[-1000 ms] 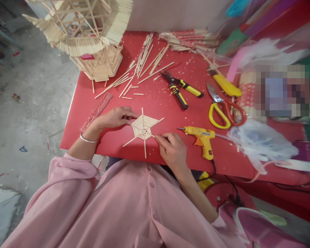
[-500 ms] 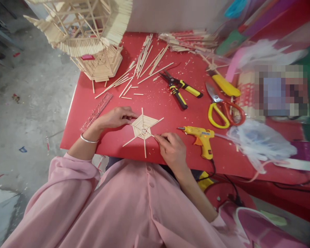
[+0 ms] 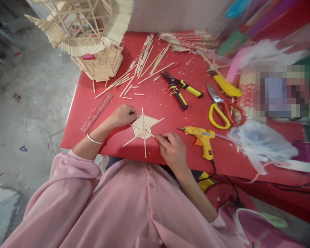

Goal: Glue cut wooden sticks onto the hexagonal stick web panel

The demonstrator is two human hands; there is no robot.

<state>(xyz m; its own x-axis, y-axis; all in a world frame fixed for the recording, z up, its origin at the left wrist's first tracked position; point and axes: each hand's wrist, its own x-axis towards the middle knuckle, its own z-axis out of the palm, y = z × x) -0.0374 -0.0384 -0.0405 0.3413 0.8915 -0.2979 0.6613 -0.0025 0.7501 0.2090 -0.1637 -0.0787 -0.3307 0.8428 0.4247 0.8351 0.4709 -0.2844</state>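
Right hand [image 3: 173, 148] pinches one spoke [image 3: 152, 135] of the stick web [image 3: 140, 128], positioned between both hands. Left hand [image 3: 124, 114], curled, is beside the web; its hold cannot be determined. Glue gun [image 3: 202, 134] lies right of the right-hand grip.

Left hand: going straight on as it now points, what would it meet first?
The left hand would probably meet the web-shaped stick panel first, near its upper-left edge; whether they touch now is unclear.
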